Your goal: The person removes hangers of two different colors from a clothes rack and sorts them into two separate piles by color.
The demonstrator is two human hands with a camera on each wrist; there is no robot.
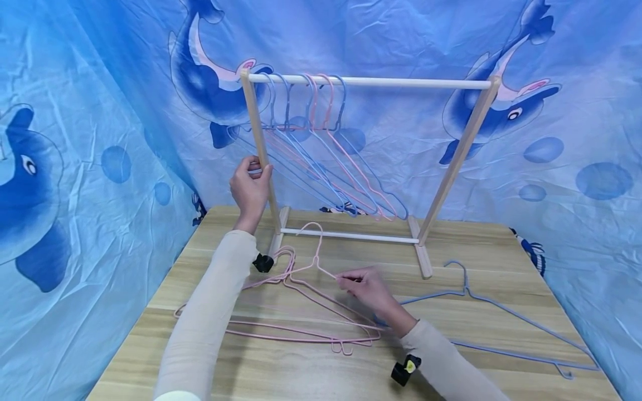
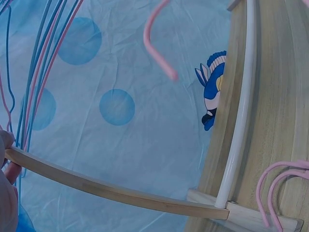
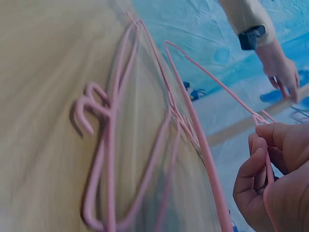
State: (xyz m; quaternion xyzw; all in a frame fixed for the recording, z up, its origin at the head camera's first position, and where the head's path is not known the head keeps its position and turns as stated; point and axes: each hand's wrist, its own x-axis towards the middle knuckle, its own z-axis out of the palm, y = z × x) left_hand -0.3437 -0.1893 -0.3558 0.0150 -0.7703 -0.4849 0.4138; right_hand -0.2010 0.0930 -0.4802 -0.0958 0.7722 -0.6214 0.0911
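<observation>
My left hand [image 1: 251, 192] grips the left wooden post [image 1: 256, 125] of a small clothes rack, thumb and fingers around it partway up. With my right hand [image 1: 368, 292] I pinch one shoulder of a pink hanger [image 1: 317, 257]. That hanger is tilted up over the table, its hook pointing toward the rack; the left wrist view catches this hook [image 2: 148, 36] near the top. Below it, a few pink hangers [image 1: 296, 336] lie overlapped on the table, partly behind my left forearm. Several blue and pink hangers [image 1: 328, 106] hang on the rail, bunched toward its left end.
A blue hanger [image 1: 467, 290] lies flat at the right of the table [image 1: 165, 340], partly behind my right forearm. The rack's white top rail [image 1: 416, 83] runs to the right post [image 1: 458, 153]. A blue dolphin-print cloth [image 1: 391, 33] closes off the back and sides.
</observation>
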